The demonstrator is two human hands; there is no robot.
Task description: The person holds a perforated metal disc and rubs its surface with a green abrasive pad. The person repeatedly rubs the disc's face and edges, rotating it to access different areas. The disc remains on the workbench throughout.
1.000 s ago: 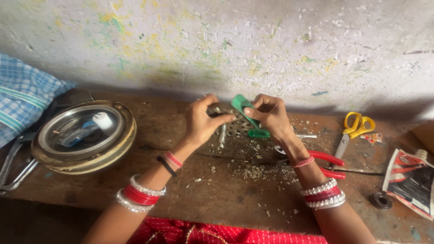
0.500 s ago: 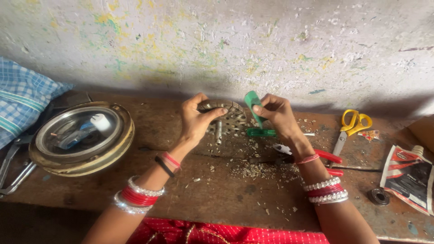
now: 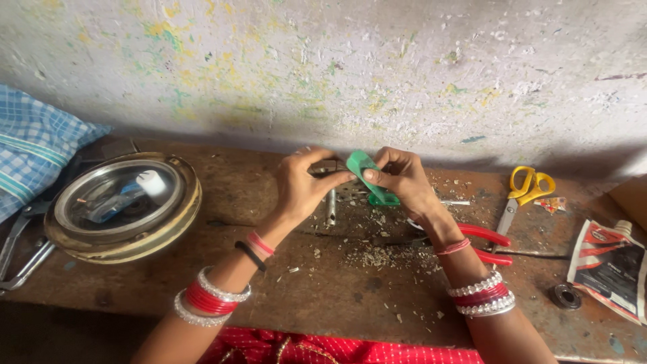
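A: What does the head camera show?

B: Two bare hands meet above a worn wooden bench (image 3: 323, 303) against a speckled wall. The right hand (image 3: 404, 178) pinches a small green plastic piece (image 3: 362, 174) between thumb and fingers. The left hand (image 3: 303, 185) pinches its near edge with fingertips, so both hands grip it, held up off the bench.

A: Has anything changed?

B: Half a second ago the left hand was apart, on something small and metallic. Now it has come across to the green piece, so the work has moved to two-handed handling.

A: What lies around?

B: Crumbs of debris (image 3: 381, 256) below the hands, red-handled pliers (image 3: 485, 243) and yellow scissors (image 3: 522, 195) to the right, a round metal tin (image 3: 121, 209) to the left. A metal rod (image 3: 331, 202) lies under the hands, possibly a tool; it is hard to tell.
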